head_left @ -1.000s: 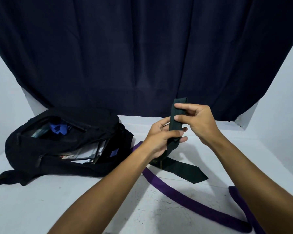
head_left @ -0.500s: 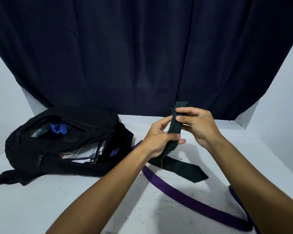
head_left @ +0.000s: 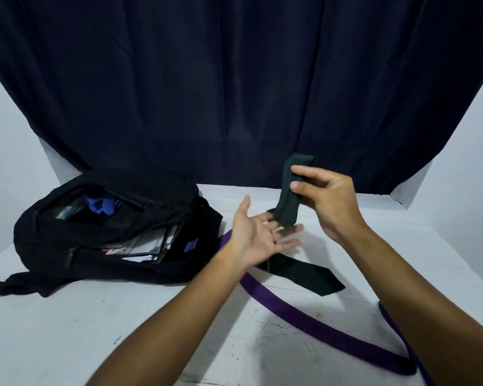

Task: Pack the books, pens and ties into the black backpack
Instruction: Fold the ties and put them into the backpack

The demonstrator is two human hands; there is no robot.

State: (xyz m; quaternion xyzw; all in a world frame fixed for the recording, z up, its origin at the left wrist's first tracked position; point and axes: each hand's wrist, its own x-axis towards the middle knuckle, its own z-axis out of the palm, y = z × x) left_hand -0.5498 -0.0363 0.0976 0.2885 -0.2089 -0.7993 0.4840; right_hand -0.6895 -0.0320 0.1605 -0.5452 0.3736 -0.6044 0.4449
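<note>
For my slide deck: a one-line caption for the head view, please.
Right hand pinches a folded dark tie above the open left hand, beside the backpack.

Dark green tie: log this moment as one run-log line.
right hand pinches folded dark green tie | left hand open, palm up beneath it | purple tie on table | black backpack open, books inside
</note>
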